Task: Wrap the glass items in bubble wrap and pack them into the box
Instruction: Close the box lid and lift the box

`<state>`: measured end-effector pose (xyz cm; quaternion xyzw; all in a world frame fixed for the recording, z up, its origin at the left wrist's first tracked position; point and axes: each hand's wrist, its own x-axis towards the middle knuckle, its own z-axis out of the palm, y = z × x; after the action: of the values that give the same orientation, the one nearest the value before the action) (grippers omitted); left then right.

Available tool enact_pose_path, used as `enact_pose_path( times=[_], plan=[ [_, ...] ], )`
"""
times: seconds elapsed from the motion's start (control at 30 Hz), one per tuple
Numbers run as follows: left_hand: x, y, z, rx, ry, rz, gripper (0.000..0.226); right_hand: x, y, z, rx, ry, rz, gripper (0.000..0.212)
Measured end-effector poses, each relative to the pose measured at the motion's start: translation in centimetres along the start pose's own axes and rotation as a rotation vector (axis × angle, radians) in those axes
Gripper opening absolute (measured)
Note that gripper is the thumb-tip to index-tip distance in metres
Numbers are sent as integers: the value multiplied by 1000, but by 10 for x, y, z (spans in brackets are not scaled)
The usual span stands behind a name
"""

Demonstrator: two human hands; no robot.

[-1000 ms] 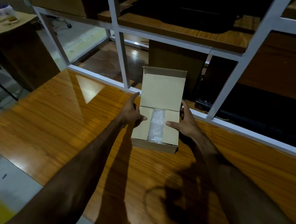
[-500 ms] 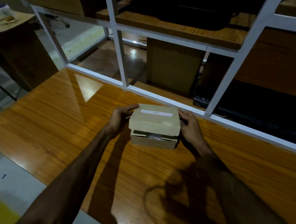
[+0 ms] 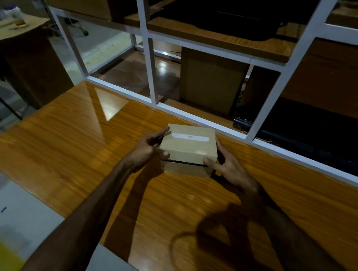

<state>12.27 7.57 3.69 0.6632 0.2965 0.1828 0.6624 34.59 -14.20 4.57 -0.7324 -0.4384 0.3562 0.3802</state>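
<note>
While the box (image 3: 188, 151) lies on the surface (image 3: 73, 146) with its lid almost down, left hand (image 3: 147, 152) and right hand (image 3: 227, 169) flank it, each grip relaxed, fingers straight; only tucking seems left.

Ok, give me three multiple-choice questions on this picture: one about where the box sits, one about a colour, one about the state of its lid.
1. The cardboard box rests on: A) the wooden table B) the floor C) a shelf
2. The strip on the lid is: A) red B) white C) black
3. The lid is: A) upright B) torn off C) folded down, a thin gap at the front

A: box on the wood between left hand and right hand.
B: pale strip.
C: dark slit under the lid's front edge.
</note>
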Motion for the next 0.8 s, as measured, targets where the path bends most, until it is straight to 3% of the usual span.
enact_pose_path(
  times=[0.13,0.3,0.43,0.8],
  plan=[
    [-2,-5,3,159,84,40,74,-2,-2,2,-47,59,-16,104],
    [-16,0,15,84,46,81,65,-3,2,10,-85,133,-36,101],
    [-18,-9,18,112,104,115,51,-6,3,14,-101,145,-32,102],
    [-29,-30,33,203,178,244,45,-8,2,17,-315,136,-64,74]
  ],
)
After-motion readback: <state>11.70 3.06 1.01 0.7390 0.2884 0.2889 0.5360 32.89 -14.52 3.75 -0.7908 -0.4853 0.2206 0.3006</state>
